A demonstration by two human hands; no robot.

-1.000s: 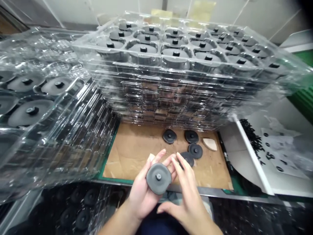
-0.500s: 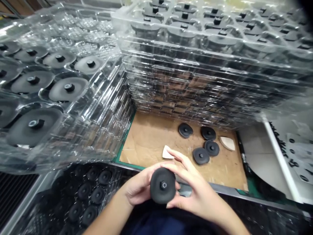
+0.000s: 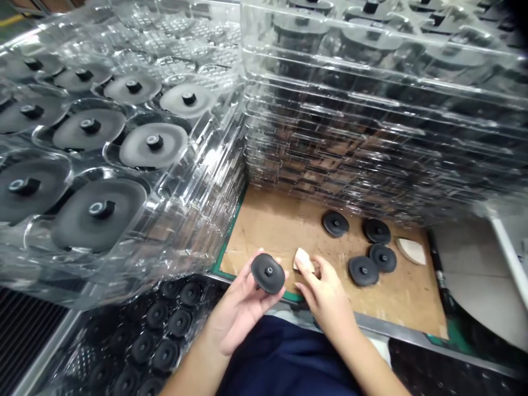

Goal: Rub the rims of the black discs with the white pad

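My left hand (image 3: 243, 313) is closed around the edge of a black rounded disc (image 3: 268, 274) with a short hub in its middle, hub side up. The disc is tilted and held above the near edge of the bench. My right hand (image 3: 328, 294) is over the cardboard, at a small white wedge-shaped block (image 3: 303, 258). Its index fingertip lies on the block, while the thumb stands apart below. Several similar black discs, one of them here (image 3: 363, 270), lie on the cardboard to the right of this hand.
Brown cardboard (image 3: 264, 220) covers the bench. A pale flat piece (image 3: 411, 251) lies near its right end. Tall stacks of clear plastic trays (image 3: 350, 110) rise behind and on the left (image 3: 193, 187). A lower tray of discs (image 3: 157, 330) sits at the near left.
My right hand has let go of the black disc and moved onto the white block. The disc stays in my left hand, now farther left and tilted. The camera view has shifted left.
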